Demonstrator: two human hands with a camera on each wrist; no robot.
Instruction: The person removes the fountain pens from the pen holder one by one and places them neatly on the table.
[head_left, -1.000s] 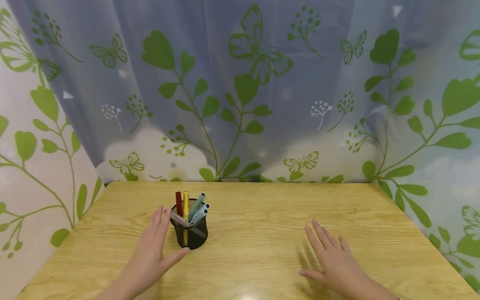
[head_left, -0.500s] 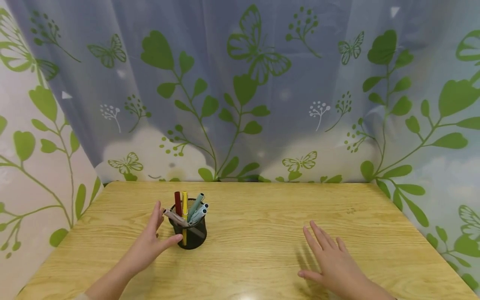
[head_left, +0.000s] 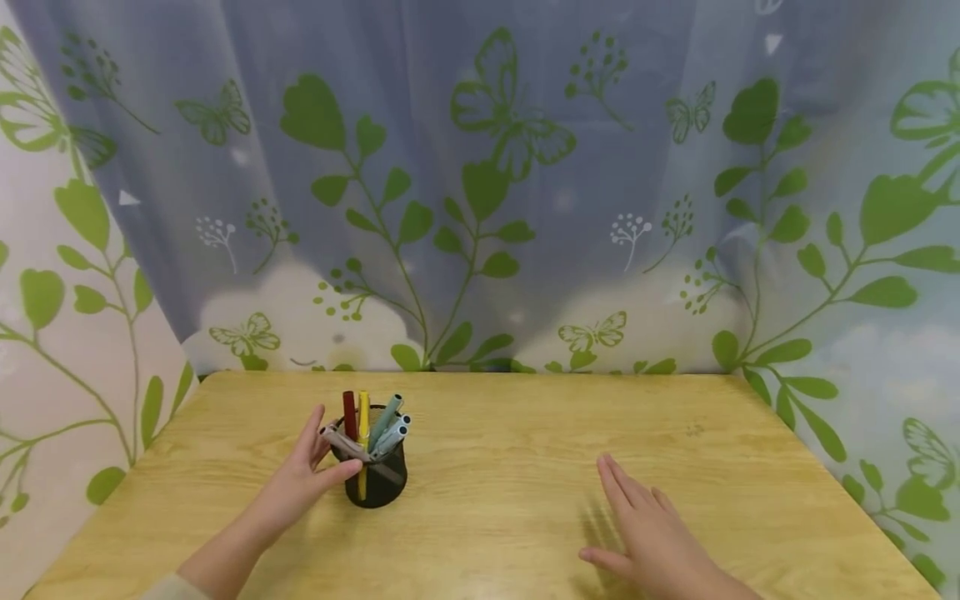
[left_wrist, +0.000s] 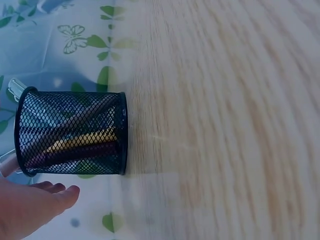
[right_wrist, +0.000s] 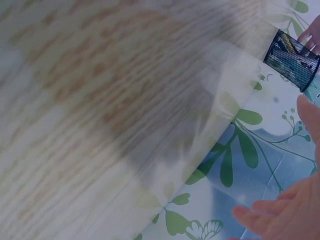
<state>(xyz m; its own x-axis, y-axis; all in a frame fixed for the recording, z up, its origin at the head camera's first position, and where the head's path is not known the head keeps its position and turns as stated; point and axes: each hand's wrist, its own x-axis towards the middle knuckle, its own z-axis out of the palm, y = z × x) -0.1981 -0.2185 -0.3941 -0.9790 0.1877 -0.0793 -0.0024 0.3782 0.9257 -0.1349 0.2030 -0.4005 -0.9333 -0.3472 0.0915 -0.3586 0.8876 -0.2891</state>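
A black mesh pen cup (head_left: 386, 481) stands upright on the left part of the wooden table, holding several pens: dark red (head_left: 349, 415), yellow (head_left: 363, 414), teal (head_left: 386, 417) and a greyish one (head_left: 343, 442) leaning left. My left hand (head_left: 288, 496) is at the cup's left side, thumb in front and fingers behind, spread apart. In the left wrist view the fingers of this hand (left_wrist: 35, 205) lie beside the mesh cup (left_wrist: 75, 132) with a narrow gap. My right hand (head_left: 656, 533) hovers over the table's right part, fingers extended, thumb apart, holding nothing.
The light wooden table (head_left: 495, 492) ends at a back edge against a blue and white curtain (head_left: 450, 208) printed with green leaves and butterflies. Similar patterned fabric hangs at the left (head_left: 45, 367) and right sides.
My left hand has shifted slightly left and its thumb has drawn back beside the cup. The right hand's fingers have come closer together. The head view has tilted a little.
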